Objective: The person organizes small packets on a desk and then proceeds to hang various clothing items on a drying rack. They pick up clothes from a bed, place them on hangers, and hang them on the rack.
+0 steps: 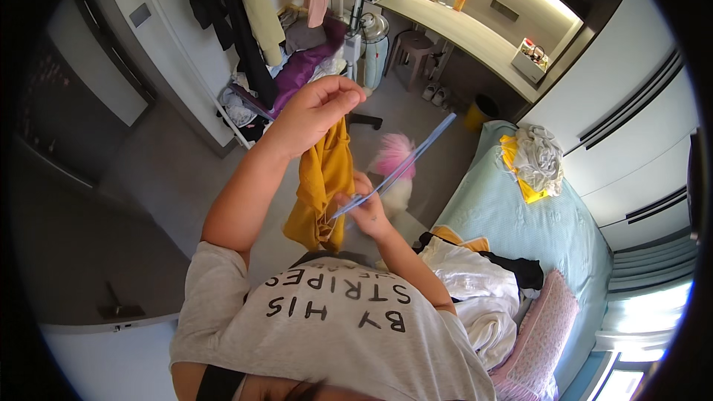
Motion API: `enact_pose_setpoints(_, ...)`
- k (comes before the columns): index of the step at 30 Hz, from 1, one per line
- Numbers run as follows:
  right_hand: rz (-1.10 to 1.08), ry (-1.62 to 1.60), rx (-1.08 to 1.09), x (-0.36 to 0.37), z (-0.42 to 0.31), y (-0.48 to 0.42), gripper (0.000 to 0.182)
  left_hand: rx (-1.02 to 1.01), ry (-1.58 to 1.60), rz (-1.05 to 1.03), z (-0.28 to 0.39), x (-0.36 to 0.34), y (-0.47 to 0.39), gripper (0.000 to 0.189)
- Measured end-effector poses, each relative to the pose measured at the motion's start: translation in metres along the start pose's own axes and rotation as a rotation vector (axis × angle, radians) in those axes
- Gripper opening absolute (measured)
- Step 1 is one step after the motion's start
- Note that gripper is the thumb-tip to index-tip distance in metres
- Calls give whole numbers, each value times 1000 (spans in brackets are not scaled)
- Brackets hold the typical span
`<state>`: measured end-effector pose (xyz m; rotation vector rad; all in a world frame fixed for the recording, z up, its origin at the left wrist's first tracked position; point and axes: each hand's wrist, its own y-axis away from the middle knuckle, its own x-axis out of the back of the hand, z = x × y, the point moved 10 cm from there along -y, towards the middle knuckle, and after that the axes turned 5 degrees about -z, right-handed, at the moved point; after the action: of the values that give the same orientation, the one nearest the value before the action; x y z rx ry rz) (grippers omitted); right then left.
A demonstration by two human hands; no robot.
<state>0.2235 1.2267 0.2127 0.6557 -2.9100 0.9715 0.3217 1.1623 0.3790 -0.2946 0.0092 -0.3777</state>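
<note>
My left hand is raised in front of me, its fingers curled closed on the upper end of a mustard-yellow garment. The garment hangs down in folds from it, with a thin cord at its lower part. To the right and lower, my right hand holds a blue clothes hanger, seen almost edge-on and pointing up to the right. The fingertips of my right hand are beside the garment's edge; whether they also grip it cannot be told.
A small dog with pink fur stands on the floor just beyond my right hand. The bed at the right bears heaped clothes and a pink pillow. Clothes hang on a rack at upper left. A stool stands under the desk.
</note>
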Motion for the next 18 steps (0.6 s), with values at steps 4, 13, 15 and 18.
enact_pose_setpoints(4, 75, -661, -454, -4, 50, 16, 7, -70, -487, 272, -19, 72, 3, 16)
enact_pose_setpoints(13, -22, -564, -461, 3, 10, -27, 6, 146, -150, -83, -107, -23, 81, 30)
enact_pose_setpoints(15, -28, -461, -482, 6, 26, -20, 12, 187, -356, -89, -127, -11, 82, 25)
enact_pose_setpoints(18, -7, -301, -569, 16, 39, -3, 22, 262, -531, -29, -132, 4, 79, 21)
